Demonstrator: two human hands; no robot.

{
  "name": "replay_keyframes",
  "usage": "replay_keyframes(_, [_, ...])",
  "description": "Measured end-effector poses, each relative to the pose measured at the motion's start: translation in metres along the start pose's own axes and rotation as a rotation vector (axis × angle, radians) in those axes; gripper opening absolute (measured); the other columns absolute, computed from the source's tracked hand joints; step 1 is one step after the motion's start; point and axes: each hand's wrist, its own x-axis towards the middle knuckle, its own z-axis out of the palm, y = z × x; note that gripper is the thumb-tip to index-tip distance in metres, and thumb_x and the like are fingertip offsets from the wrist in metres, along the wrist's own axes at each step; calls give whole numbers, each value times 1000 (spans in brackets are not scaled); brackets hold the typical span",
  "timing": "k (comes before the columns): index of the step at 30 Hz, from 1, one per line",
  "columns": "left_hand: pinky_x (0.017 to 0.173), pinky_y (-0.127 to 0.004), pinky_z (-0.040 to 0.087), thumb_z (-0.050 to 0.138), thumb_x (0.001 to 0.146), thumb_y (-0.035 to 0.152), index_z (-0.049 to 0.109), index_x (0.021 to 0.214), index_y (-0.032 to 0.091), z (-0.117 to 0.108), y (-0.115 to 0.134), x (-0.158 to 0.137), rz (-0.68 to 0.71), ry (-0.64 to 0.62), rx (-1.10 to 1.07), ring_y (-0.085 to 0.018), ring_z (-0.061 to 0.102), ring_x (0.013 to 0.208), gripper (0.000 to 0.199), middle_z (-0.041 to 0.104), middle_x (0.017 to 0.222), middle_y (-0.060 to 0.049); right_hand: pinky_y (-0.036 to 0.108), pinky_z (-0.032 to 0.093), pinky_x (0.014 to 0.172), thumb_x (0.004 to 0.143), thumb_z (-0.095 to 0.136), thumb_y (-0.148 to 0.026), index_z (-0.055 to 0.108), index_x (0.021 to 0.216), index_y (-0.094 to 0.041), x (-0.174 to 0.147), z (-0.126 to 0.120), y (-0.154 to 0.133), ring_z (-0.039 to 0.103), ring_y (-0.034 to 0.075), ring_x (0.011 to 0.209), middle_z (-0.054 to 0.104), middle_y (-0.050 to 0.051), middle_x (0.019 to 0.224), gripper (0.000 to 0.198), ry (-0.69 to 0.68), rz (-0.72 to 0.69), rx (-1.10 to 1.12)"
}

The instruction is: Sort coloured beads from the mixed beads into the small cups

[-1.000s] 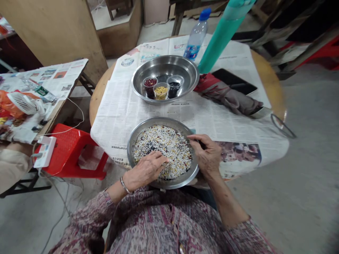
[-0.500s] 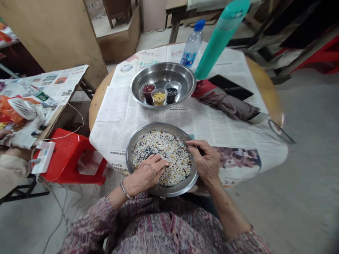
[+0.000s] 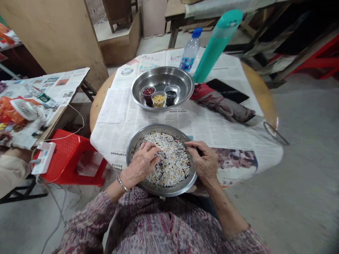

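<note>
A round metal bowl [image 3: 176, 132] close to me holds a mixed layer of white grains [image 3: 173, 165] with yellow, dark red and black bits. My left hand [image 3: 143, 160] is over the left side of the grains, its fingers curved and its thumb apart from them; fingertips touch or hover just above. At the right rim, my right hand [image 3: 205, 160] grips the bowl between thumb and fingers. Farther off, a second metal bowl [image 3: 182, 79] contains three clear cups: dark red beans [image 3: 148, 91], yellow beans [image 3: 159, 100] and black beans [image 3: 171, 94].
Newspaper [image 3: 113, 113] covers the round table. Behind the far bowl stand a plastic bottle [image 3: 189, 53] and a tall teal bottle [image 3: 217, 46]. A folded umbrella [image 3: 222, 104] and black tablet-like object [image 3: 227, 90] lie right. A red stool [image 3: 71, 155] stands left, near another person's arm [image 3: 13, 162].
My left hand has moved left and slightly up across the grains, uncovering the middle of the bowl. My right hand keeps its grip on the rim. The view has shifted slightly.
</note>
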Motion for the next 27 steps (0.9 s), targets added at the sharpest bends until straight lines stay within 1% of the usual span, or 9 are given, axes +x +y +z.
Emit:
replay_keyframes(4, [105,-50,48,61,94,29,53,127,17,4,-8,15,-84,-58,116,-28,48,126,35,52,136,-13,34,52,77,80,62,-26,75,81,-23,0,0,0,67,20,80,72,2,82,13,-1,7,-1])
replay_keyframes(6, [104,-53,48,62,93,29,52,129,19,8,-10,23,-107,-64,144,-30,45,129,38,49,140,-14,34,52,77,80,62,-26,75,82,-23,0,0,0,67,20,80,72,2,82,13,3,3,-4])
replay_keyframes(8, [105,-54,47,62,93,27,51,130,19,13,-9,27,-90,-64,132,-30,45,129,39,48,140,-13,35,52,78,80,62,-26,75,82,-23,0,0,0,67,20,81,72,2,83,13,3,-3,-6])
replay_keyframes(13, [109,-49,46,65,90,22,53,128,19,19,2,25,53,-164,83,-27,50,122,40,52,133,-10,34,52,79,81,61,-25,75,82,-23,1,0,-1,67,19,81,72,2,83,14,-7,-4,-14])
replay_keyframes(17, [107,-41,48,57,94,15,59,118,18,15,11,20,138,-264,50,-21,55,115,24,56,120,-8,33,52,77,81,61,-25,75,82,-22,0,0,-1,67,19,80,72,2,83,14,-5,-5,-13])
replay_keyframes(20, [99,-34,51,45,96,6,63,109,17,8,13,16,128,-322,72,-17,59,103,24,61,109,-7,33,52,78,80,61,-25,75,82,-22,0,0,-1,67,19,81,72,2,83,14,0,-7,-12])
replay_keyframes(23, [89,-33,53,44,96,5,64,102,16,-1,10,12,74,-353,175,-18,60,94,24,64,103,-6,34,52,79,81,61,-25,74,82,-22,0,0,0,67,19,81,72,2,83,14,1,-3,-8])
replay_keyframes(25, [88,-34,52,45,95,5,64,97,16,-7,7,9,55,-367,239,-18,60,91,23,65,97,-6,34,52,78,80,61,-25,74,81,-22,0,0,0,67,19,80,72,2,82,14,6,-3,-6])
replay_keyframes(27, [89,-36,52,46,97,9,64,95,17,-13,5,4,50,-346,262,-19,59,92,20,65,96,-6,34,52,77,80,61,-25,74,81,-22,0,1,0,66,19,80,72,2,81,14,12,-3,-8])
